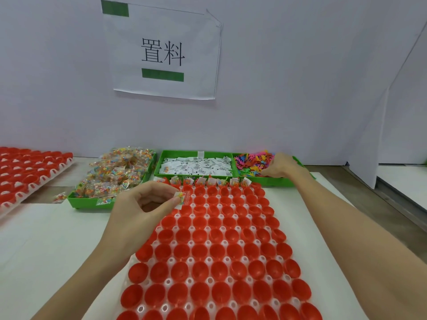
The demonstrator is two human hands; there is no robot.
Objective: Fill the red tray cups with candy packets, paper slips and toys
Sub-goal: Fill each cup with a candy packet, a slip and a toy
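A tray of red cups [215,252] lies in front of me on a white mat; only its far row holds packets and slips. My left hand [143,204] pinches a candy packet [181,197] with a paper slip over the tray's far left cups. My right hand [280,165] reaches into the green bin of coloured toys [250,163], fingers down among them; whether it holds one is hidden. A green bin of paper slips [196,166] sits beside it, and a green bin of candy packets [115,174] stands to the left.
A second tray of red cups [27,172] lies at the far left. One loose candy packet [59,197] sits on the table beside the candy bin. A white wall with a paper sign [164,51] closes the back; a white partition stands at right.
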